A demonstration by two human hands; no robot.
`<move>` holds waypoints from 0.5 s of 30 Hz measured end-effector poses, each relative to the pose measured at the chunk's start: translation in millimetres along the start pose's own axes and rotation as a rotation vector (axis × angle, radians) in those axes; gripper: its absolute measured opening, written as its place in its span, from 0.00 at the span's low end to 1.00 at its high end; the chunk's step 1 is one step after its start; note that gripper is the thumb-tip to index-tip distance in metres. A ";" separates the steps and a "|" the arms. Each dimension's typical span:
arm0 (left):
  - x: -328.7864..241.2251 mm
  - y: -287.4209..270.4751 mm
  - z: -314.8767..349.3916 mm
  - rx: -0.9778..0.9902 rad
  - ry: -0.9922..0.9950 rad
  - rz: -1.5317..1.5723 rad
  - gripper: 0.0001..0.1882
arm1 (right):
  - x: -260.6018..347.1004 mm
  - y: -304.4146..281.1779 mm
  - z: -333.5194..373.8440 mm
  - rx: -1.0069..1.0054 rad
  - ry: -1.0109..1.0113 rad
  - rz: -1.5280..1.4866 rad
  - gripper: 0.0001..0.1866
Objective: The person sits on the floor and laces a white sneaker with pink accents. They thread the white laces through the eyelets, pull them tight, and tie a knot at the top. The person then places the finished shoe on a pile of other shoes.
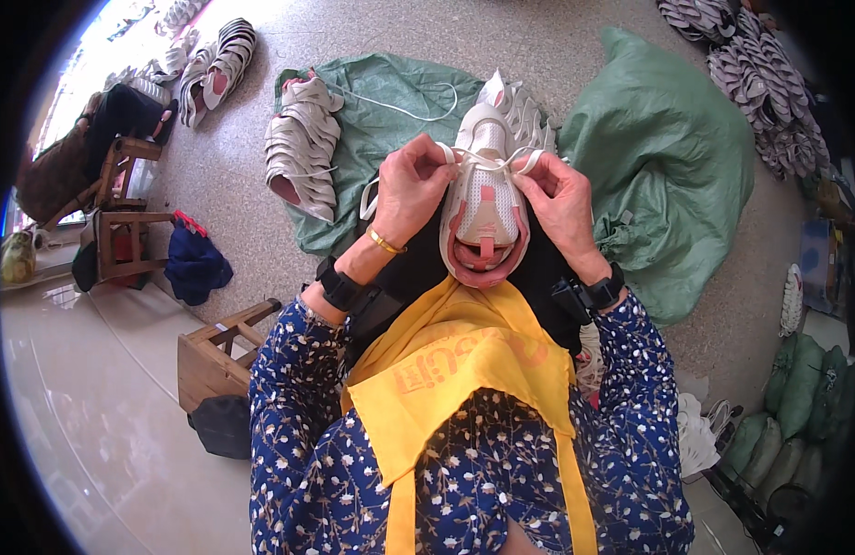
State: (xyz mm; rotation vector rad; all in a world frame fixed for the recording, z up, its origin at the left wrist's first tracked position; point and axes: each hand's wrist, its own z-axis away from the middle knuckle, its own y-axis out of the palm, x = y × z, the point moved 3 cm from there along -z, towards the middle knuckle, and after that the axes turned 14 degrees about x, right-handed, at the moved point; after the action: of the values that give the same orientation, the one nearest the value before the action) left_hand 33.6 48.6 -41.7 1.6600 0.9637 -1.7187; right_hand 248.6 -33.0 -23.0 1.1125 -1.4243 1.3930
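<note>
A white sneaker with a pink lining rests on my lap, its toe pointing away from me. White shoelace crosses over its front part, with a loop on either side. My left hand pinches the lace at the left of the shoe, and my right hand pinches it at the right. Both sets of fingers are closed. Beyond the left hand, a row of nested white shoe uppers lies on a green woven sack. More white uppers lie just behind the sneaker.
A bulging green sack stands close on my right. Piles of uppers lie at the far right and far left. Wooden stools stand to the left, one with dark blue cloth. Bundles of white laces lie at the lower right.
</note>
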 end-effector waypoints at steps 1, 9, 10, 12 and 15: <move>-0.3 1.4 0.5 -0.038 0.028 -0.016 0.04 | 0.8 0.7 0.0 0.000 0.000 0.000 0.05; -34.6 15.7 5.4 -0.019 0.192 -0.497 0.05 | 0.3 -1.2 0.2 0.005 0.016 -0.022 0.05; -38.2 18.1 5.9 -0.027 0.266 -0.540 0.06 | 0.8 -1.3 0.4 0.006 0.023 -0.027 0.05; -44.9 21.6 5.6 -0.019 0.376 -0.549 0.06 | 1.4 -1.7 0.7 0.008 0.029 -0.023 0.05; -49.2 22.3 0.1 0.001 0.381 -0.658 0.04 | 1.1 -2.0 0.5 0.014 0.025 -0.019 0.05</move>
State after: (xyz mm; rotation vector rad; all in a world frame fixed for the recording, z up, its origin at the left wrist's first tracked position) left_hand 55.2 31.1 4.6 1.8336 1.8497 -1.8055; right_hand 250.2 -33.6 -21.4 1.1104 -1.3852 1.4010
